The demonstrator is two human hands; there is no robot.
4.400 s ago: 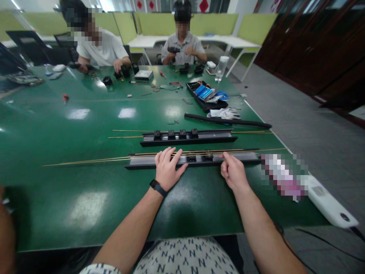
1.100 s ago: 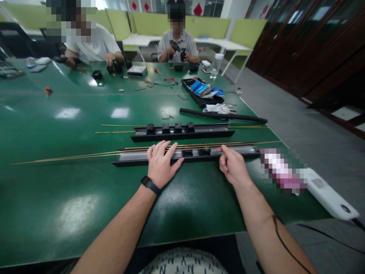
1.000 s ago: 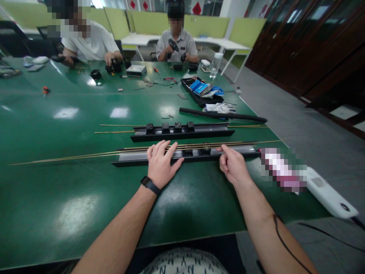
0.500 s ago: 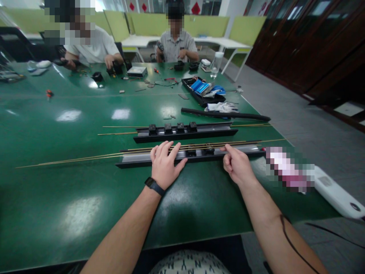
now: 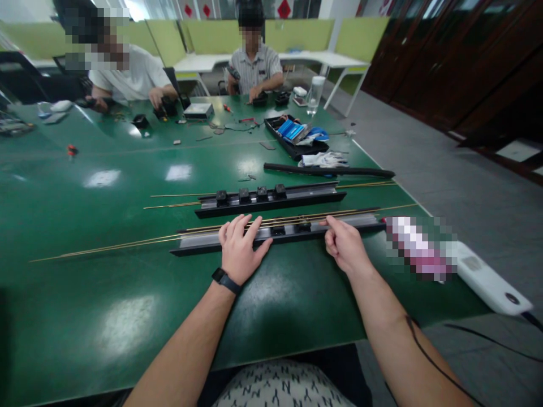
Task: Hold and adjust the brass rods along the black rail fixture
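Note:
Across the near side of the table lies a long black channel (image 5: 197, 242) with a pale inner face. Thin brass-coloured rods (image 5: 123, 245) run along it and stick out past both ends. My left hand (image 5: 241, 249) rests over the rods and channel, fingers spread. My right hand (image 5: 345, 243) has its index finger stretched onto the rods further right, while the other fingers are curled in. Between the hands, small black blocks (image 5: 302, 224) sit in the channel. Behind it is a second black channel (image 5: 271, 205) with several black blocks (image 5: 244, 195) and more rods.
A white power strip (image 5: 487, 277) lies at the right edge, beside a blurred pink-and-white item (image 5: 418, 249). Further back are a black tube (image 5: 331, 170), white gloves (image 5: 324, 160), a black tray (image 5: 288, 144) and a bottle (image 5: 314, 96). Two people work at the far side.
The camera view has shifted slightly. My hands keep nearly the same places on the rods. The far middle person's hand has moved down to a black part.

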